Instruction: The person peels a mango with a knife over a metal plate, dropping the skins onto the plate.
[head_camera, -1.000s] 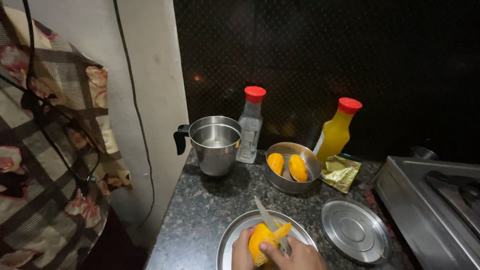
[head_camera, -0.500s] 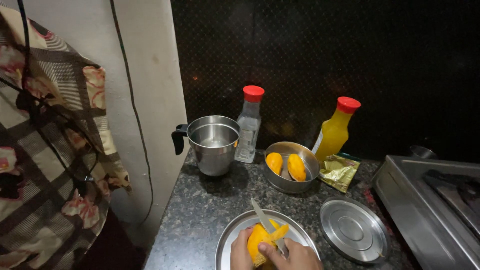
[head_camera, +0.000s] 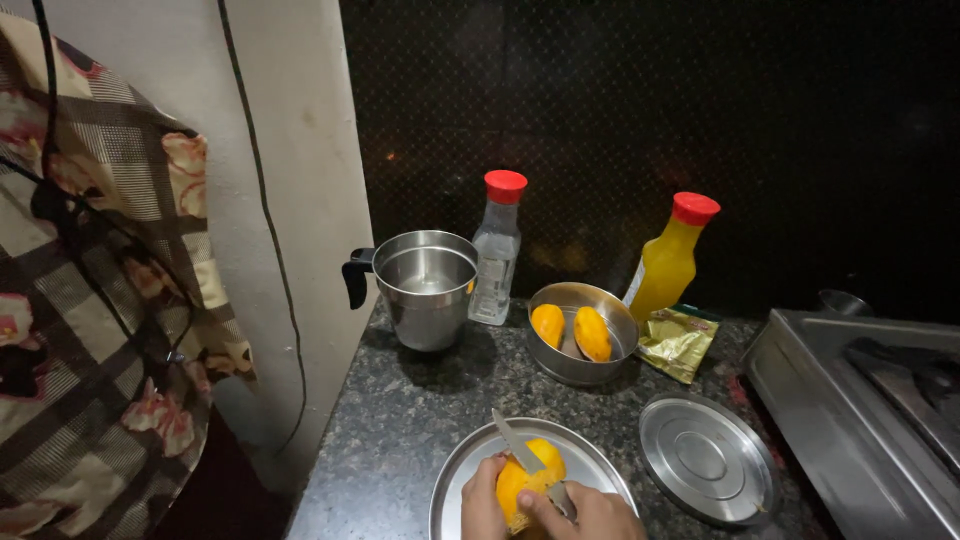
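At the bottom edge, my left hand grips a yellow-orange mango over a round steel plate. My right hand holds a knife whose blade lies across the top of the mango, tip pointing up and left. Both hands are cut off by the frame's lower edge.
On the dark speckled counter stand a steel jug with a black handle, a clear bottle with a red cap, a steel bowl with two mango pieces, a yellow bottle, a gold packet, a steel lid and a stove.
The view has shifted slightly. The hands, mango and knife stay in nearly the same place on the plate.
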